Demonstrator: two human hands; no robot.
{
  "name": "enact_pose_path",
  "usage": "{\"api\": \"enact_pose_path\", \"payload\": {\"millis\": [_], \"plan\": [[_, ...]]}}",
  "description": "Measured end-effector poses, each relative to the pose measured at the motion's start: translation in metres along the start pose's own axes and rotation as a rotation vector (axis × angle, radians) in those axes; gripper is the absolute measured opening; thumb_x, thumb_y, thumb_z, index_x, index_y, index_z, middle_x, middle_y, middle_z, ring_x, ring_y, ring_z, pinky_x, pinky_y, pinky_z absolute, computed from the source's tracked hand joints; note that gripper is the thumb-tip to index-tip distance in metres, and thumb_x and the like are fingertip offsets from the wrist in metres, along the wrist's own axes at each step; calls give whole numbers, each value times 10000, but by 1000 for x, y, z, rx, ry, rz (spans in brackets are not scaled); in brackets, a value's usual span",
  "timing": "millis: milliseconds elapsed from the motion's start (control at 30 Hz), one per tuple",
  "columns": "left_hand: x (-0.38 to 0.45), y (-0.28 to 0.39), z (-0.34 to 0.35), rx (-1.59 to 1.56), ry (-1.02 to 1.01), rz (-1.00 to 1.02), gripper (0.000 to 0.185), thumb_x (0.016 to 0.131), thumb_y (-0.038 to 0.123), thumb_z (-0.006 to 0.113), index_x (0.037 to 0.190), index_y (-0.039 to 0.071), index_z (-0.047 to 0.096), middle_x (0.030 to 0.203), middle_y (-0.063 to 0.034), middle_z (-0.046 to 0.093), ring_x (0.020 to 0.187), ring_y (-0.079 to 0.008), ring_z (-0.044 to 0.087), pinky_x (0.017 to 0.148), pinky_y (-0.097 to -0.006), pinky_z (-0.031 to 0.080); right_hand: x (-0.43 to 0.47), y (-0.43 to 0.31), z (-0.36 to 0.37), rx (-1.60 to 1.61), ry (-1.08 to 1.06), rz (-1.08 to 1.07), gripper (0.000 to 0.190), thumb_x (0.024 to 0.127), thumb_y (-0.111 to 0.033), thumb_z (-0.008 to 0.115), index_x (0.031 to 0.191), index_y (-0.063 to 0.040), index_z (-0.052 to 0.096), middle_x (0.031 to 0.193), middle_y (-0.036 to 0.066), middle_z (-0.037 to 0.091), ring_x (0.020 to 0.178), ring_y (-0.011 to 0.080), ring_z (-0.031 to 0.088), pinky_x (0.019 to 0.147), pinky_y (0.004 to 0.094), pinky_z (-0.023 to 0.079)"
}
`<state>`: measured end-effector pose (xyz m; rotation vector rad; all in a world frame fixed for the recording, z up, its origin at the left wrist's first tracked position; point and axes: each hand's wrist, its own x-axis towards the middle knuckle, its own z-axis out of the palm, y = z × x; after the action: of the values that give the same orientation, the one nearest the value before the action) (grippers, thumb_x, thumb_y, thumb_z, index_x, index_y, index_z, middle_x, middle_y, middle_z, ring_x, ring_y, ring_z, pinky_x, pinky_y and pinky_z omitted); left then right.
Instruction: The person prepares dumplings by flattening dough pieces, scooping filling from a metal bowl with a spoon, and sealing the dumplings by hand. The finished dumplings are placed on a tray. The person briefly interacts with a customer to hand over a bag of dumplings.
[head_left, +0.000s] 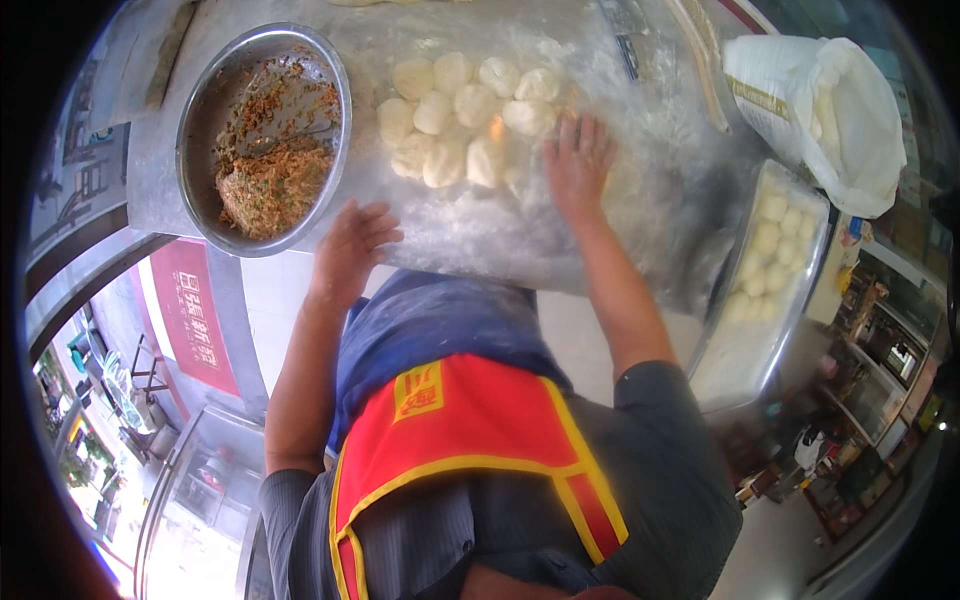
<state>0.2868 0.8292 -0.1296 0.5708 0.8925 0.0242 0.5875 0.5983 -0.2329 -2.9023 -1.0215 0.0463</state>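
Observation:
Several balls of pale dough (474, 105) lie grouped on the floured metal worktop (480, 225). My right hand (581, 161) rests palm down at the group's right side, its fingertips beside the nearest dough ball (529, 118); whether they touch it I cannot tell. My left hand (356, 244) hovers near the worktop's front edge with fingers apart and holds nothing that shows. Just beyond it, to the left, stands a large steel bowl (345, 150) with minced filling (277, 187) heaped on its near side. A utensil seems to lie partly in the filling.
On the right, a clear plastic tray (739, 360) holds more dough balls and pale flour. Behind it an opened white sack (810, 112) leans over. A wooden stick (701, 64) and a dark-handled tool (627, 57) lie at the back right.

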Motion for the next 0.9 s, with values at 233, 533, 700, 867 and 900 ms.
{"api": "enact_pose_path", "payload": {"millis": [233,533,700,867,900], "plan": [[11,4,27,34,-71,12,516,1100,487,431,1267,41,632,1072,-71,730,974,-201,706,707,-263,489,-5,69,-1,565,-16,321,662,903,-483,725,1388,-54,582,1472,225,508,1368,382,484,1142,478,381],[13,-8,49,237,-64,65,457,1044,466,534,1291,92,622,1129,-35,702,1000,-169,672,764,-289,475,-40,44,-35,846,-186,297,274,810,-178,804,938,-91,579,948,55,623,754,273,634,708,390,524],[11,-22,42,124,-121,143,664,998,498,648,1458,40,509,1290,-115,655,1115,-222,662,925,-384,528,-35,-90,-132,2109,-596,563,333,907,24,687,1160,-127,530,1101,90,654,992,238,681,839,409,604],[-2,-2,49,-238,-185,272,513,1029,334,646,1425,27,539,1303,-118,655,1174,-240,654,990,-395,545,-37,-173,-126,1975,-761,383,336,956,-58,695,1254,-112,549,1217,89,642,1059,199,673,840,377,618],[-2,5,44,-272,-148,295,473,1035,293,643,1416,28,548,1299,-115,658,1180,-241,654,1001,-397,547,-32,-183,-131,1841,-784,283,332,961,-72,697,1260,-109,557,1193,80,648,1034,193,677,826,368,617]]}}
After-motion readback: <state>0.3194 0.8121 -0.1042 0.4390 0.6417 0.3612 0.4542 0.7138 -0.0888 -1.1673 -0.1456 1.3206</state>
